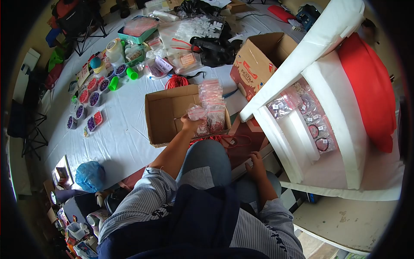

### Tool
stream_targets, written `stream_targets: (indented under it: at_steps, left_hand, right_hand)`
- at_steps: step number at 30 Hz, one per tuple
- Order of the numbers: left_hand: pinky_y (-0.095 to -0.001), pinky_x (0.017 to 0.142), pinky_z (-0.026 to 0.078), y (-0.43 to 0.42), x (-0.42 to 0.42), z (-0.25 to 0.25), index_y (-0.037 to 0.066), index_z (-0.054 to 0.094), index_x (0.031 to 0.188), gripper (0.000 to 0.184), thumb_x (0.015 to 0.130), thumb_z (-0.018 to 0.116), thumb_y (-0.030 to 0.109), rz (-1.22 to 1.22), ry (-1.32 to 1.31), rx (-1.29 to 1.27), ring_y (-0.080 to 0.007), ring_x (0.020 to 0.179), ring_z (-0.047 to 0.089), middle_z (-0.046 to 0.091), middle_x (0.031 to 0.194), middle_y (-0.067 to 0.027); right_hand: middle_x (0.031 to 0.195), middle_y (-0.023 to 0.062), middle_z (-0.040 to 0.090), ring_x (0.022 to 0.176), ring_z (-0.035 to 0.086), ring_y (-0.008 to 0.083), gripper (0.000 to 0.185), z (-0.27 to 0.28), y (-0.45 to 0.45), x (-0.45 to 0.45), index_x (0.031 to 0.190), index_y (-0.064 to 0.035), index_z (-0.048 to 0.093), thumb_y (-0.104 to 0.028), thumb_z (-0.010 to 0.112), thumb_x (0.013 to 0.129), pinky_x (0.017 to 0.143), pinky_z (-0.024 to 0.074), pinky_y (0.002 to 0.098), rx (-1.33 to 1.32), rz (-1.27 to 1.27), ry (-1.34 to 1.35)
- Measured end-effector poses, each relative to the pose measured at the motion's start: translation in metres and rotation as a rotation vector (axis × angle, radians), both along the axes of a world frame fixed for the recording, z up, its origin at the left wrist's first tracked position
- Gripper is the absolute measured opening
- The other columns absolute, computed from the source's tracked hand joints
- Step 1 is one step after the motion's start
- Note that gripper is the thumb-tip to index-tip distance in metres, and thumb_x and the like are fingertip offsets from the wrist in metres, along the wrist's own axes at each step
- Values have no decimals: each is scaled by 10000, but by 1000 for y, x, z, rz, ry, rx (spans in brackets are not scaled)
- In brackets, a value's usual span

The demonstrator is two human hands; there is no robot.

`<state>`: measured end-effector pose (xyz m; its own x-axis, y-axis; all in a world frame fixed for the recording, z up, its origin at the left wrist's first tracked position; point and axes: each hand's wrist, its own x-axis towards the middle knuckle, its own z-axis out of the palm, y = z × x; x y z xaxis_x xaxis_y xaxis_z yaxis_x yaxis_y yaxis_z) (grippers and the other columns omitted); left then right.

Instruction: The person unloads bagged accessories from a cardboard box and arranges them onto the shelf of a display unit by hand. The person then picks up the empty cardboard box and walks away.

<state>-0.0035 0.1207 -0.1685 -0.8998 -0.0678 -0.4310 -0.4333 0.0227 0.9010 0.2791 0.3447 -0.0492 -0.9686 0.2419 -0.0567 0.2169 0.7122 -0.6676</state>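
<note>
My left hand (190, 123) reaches into a shallow cardboard box (166, 99), its fingers closed on a small clear zip bag (196, 112) with pinkish contents. Rows of similar zip bags (211, 97) fill the right side of that box, overlapping one another. My right hand (257, 167) is beside my right knee, thumb and fingers apart, holding nothing that I can see. Red cord (207, 139) lies along the near edge of the box, partly hidden by my left arm and knee.
Several cups of purple and red beads (94, 99) stand at left. A taller carton (254, 64) is behind the box. At right, a white padded frame (297, 129) holds bagged bracelets (321, 138). A blue plastic bag (90, 176) sits near the table's left edge.
</note>
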Motion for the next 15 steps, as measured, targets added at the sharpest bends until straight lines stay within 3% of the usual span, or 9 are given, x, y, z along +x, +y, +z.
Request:
stream_targets:
  at_steps: [2,5,7,9,12,13,14,15]
  left_hand:
    - [-343,804,505,-7,6,-6,17,101,1310,1021,583,818,-14,-71,8,9,-232,1041,534,468,1210,-152]
    - [-372,840,482,-22,12,29,30,-14,1367,1129,593,807,-25,-216,-57,2,-244,1057,528,451,1249,-160]
    - [-382,850,472,-31,14,34,43,-81,1390,1184,601,799,-29,-290,-133,-13,-248,1069,522,442,1270,-163]
    - [-350,966,392,-40,15,38,93,-216,1383,1267,626,799,41,-237,46,17,-244,1117,501,488,1238,-155]
    - [-345,964,400,-62,12,45,78,-128,1400,1144,666,746,-9,-145,208,72,-245,1124,498,489,1236,-148]
    - [-343,962,404,-65,15,62,70,-84,1408,1085,686,720,-34,-97,286,100,-246,1127,497,490,1235,-144]
    - [-322,923,440,-69,22,78,64,75,1406,927,710,673,-69,-57,355,126,-229,1090,528,506,1210,-130]
    - [-322,923,440,-75,29,100,64,75,1406,927,710,673,-69,-56,363,128,-229,1090,528,506,1210,-130]
  right_hand:
    - [1142,160,478,1082,494,342,346,1,0,1,1010,-36,535,-43,666,690,901,428,371,-3,2,12]
    - [1124,160,484,1074,497,344,335,-1,0,0,996,-39,538,-37,667,687,896,429,373,-12,1,25]
    - [1120,125,479,884,540,255,356,-7,3,1,1013,-47,533,-26,674,686,737,469,319,74,57,83]
    - [1112,126,480,882,540,256,349,-9,5,3,1009,-47,534,-23,673,689,734,469,318,77,60,96]
    - [1101,125,481,874,546,251,341,-4,5,4,1001,-51,538,-20,672,689,720,469,315,67,59,123]
    - [1098,122,483,867,550,245,339,-2,4,4,998,-55,541,-19,673,688,709,471,314,53,52,134]
    - [1098,122,483,867,550,245,339,-2,3,4,998,-55,541,-19,673,688,709,471,314,55,53,140]
    - [1086,110,490,863,555,223,331,-3,2,2,1004,-56,545,-28,675,701,696,471,303,10,25,165]
